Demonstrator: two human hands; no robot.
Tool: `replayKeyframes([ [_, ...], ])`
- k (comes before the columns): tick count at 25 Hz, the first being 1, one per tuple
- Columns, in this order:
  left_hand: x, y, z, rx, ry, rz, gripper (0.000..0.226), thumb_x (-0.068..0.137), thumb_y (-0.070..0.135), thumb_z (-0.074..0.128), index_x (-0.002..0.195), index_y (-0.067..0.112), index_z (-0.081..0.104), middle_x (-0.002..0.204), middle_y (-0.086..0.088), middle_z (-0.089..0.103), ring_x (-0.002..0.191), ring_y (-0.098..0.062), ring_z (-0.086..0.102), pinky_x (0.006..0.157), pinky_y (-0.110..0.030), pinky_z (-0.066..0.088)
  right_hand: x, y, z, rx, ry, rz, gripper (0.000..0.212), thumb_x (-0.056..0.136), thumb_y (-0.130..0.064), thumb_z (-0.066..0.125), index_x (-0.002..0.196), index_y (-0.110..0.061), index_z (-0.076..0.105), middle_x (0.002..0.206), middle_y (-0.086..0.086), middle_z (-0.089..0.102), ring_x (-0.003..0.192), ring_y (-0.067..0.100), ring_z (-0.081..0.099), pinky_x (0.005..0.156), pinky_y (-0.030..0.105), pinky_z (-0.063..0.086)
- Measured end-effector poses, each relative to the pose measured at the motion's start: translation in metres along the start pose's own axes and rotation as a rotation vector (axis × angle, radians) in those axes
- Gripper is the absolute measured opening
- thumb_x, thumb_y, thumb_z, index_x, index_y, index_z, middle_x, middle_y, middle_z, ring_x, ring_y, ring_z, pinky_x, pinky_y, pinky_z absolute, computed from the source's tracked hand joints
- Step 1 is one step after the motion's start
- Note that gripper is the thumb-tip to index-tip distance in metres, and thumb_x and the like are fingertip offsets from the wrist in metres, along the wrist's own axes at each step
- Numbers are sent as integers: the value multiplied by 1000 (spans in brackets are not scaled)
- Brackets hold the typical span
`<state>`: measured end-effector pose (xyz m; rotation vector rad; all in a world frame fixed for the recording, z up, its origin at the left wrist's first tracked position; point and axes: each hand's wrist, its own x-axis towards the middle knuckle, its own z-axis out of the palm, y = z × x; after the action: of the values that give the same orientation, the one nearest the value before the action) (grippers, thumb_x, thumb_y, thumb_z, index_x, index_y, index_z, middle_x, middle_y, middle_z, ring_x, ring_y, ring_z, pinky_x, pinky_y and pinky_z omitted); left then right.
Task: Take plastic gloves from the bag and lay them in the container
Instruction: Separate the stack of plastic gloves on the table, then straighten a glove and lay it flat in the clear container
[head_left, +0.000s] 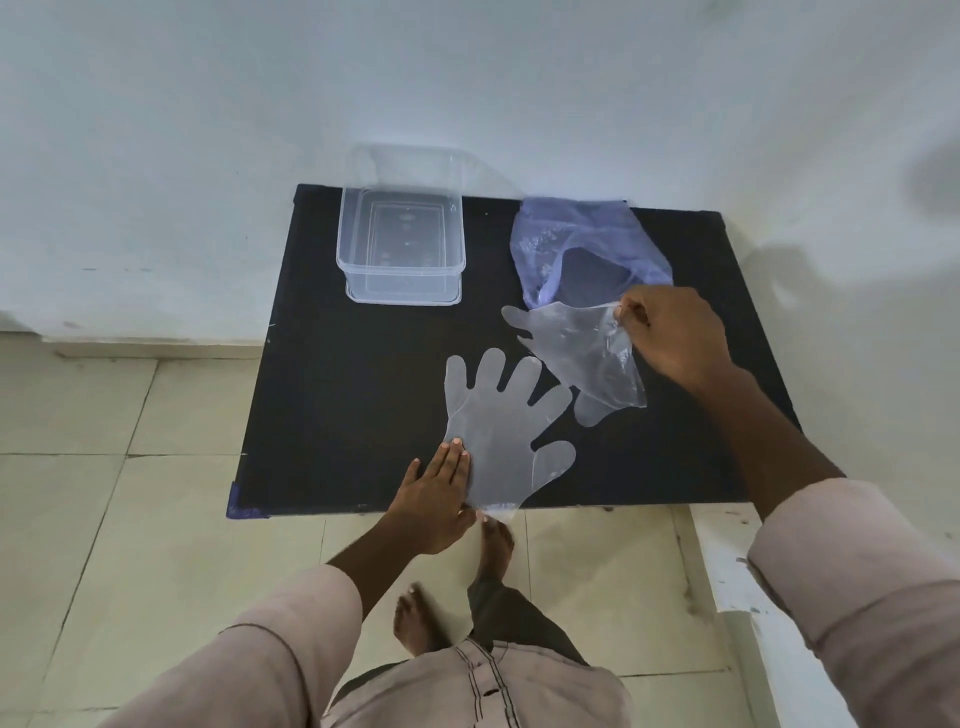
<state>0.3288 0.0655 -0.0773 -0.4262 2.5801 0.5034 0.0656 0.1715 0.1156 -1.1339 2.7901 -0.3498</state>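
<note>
One clear plastic glove (498, 426) lies flat on the black table (337, 405), fingers pointing away from me, its cuff hanging over the front edge. My left hand (434, 506) presses flat on its left side, with the thumb under the cuff at the table's edge. A second clear glove (582, 353) lies to the right, partly crumpled. My right hand (670, 338) pinches its cuff edge just in front of the bluish plastic bag (582, 244). The empty clear container (400, 244) stands at the table's back left.
The table stands against a white wall. Pale floor tiles lie below, with my bare feet (415, 618) close to the table's front edge. A white ledge (727, 571) runs along the right side.
</note>
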Motion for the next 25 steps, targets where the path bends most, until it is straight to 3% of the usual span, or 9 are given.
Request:
replayKeyframes([
  [2,3,0,-3,-60,-51,-22,81,95,57,35,154,12,1,165,-7,0,151,-30,1,120,-53,11,-1,0,-10,1,-31,-56,28,99,-21,46,110,-1,63,106,25,67,96,40,63,88,50,50],
  [5,6,5,-39,-469,-27,-118,66,88,46,57,143,20,32,153,-10,39,135,-32,43,112,-51,36,0,-1,-27,-45,-101,-217,25,97,-27,48,84,-15,65,80,8,66,74,25,63,75,44,55],
  [8,11,21,-107,-482,353,-79,72,83,40,68,144,20,36,152,-6,40,137,-29,40,112,-47,33,2,-7,-41,-98,-178,-334,35,95,-30,49,60,-30,46,63,-4,52,59,14,52,59,27,42],
  [11,8,47,-180,-397,668,116,81,76,49,74,144,23,39,154,-3,38,144,-25,29,116,-46,23,2,-21,-57,-148,-183,-414,30,94,-35,50,65,-32,46,69,-7,53,64,14,52,55,20,32],
  [16,11,59,-230,-732,589,336,33,77,36,77,105,18,74,111,-3,73,105,-22,64,100,-48,46,-3,-44,-80,-4,-227,-496,27,92,-35,56,65,-40,54,63,-11,54,61,10,54,57,28,38],
  [19,7,54,-238,-1007,544,318,17,81,30,75,88,15,79,89,-6,77,91,-27,69,93,-47,52,-18,-27,-82,440,-101,-317,15,86,-39,64,93,-26,66,89,-3,69,84,13,65,76,27,48],
  [21,-1,49,-242,-1129,535,280,14,83,26,74,86,14,79,90,-5,78,96,-25,70,95,-40,50,-36,-10,-69,748,-115,-124,49,73,-44,73,117,-29,59,116,-2,66,105,12,63,92,29,48],
  [23,-6,44,-244,-1183,519,261,11,83,23,74,85,14,79,90,-3,78,97,-19,71,95,-33,49,-49,-6,-47,768,-216,-7,70,67,-47,79,129,-28,51,128,-2,60,115,15,60,97,34,49],
  [25,-9,38,-244,-1216,511,261,11,83,22,74,87,14,79,92,-6,78,94,-18,71,93,-30,50,-47,-11,-28,811,-183,75,61,73,-42,76,127,-23,54,123,-3,62,109,13,62,89,30,52],
])
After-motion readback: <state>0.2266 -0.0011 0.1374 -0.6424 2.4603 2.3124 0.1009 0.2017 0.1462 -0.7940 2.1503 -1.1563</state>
